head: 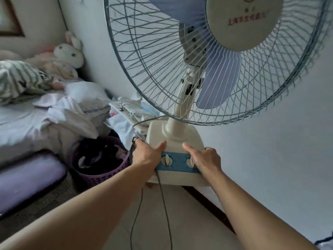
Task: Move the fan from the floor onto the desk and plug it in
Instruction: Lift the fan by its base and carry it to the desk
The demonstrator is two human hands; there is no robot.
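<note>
Fan: a cream table fan (175,139) with a wire cage and pale blue blades, held up in the air close to the camera, well above the tiled floor (180,213).
Left hand: the left hand (146,156) grips the left edge of the fan's base – thumb on top, fingers wrapped underneath out of sight, pressed on the plastic.
Right hand: the right hand (205,159) grips the right edge the same way, thumb lying over the top, fingers curled under the base.
Cord: a grey cord (164,210) hangs loose from the base toward the floor; its plug is not in view.
Surroundings: a bed (21,120) piled with clothes on the left, a purple basket (100,175) below it, a plain wall on the right.
Step in hand: likely the carry – the fan is lifted, not yet set down.
Next move: no counter is in view, so it probably calls for turning toward it, keeping the base level and the trailing cord clear of feet.
</note>
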